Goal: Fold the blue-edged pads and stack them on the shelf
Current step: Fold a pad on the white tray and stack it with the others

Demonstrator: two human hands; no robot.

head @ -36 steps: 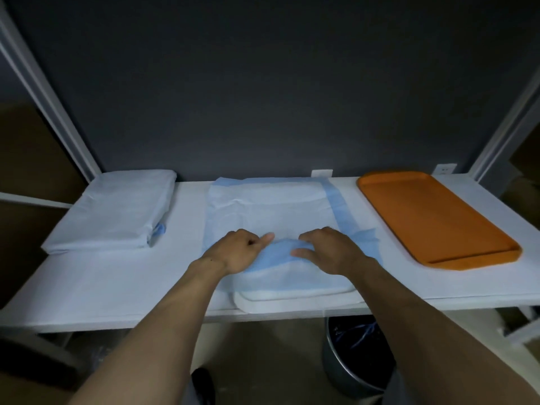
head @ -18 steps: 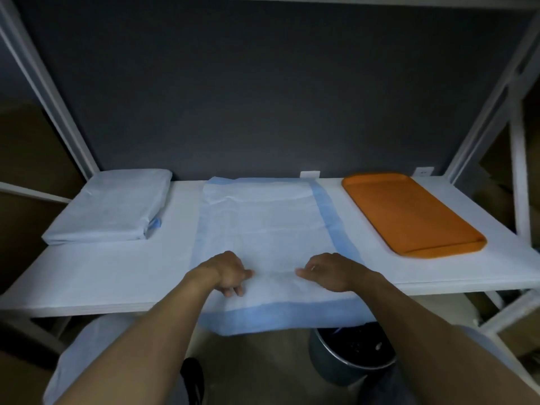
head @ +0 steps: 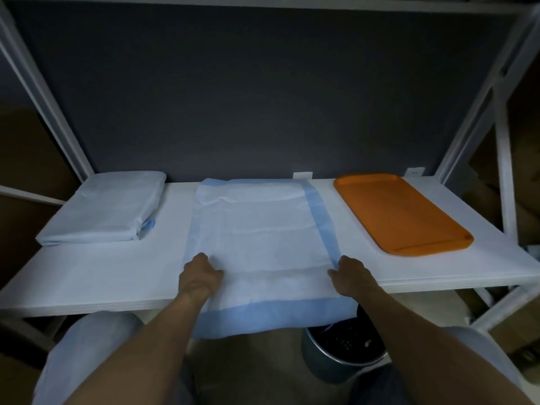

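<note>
Curled fingers of the left hand [head: 200,277] and right hand [head: 352,277] grip opposite side edges of the pad [head: 257,235], centre frame on the shelf [head: 87,279]. Its long axis runs up-frame from the hands. Both hands are equally near, and the lower blue border overhangs.

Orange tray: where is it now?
Head view: the tray lies flat on the right end of the shelf, apart from the spread pad to its left.

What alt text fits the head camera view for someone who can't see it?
A left hand and right hand rest, fingers curled, on an unfolded blue-edged pad whose near edge hangs off a white shelf. Folded pads lie left, an orange tray right.
</note>
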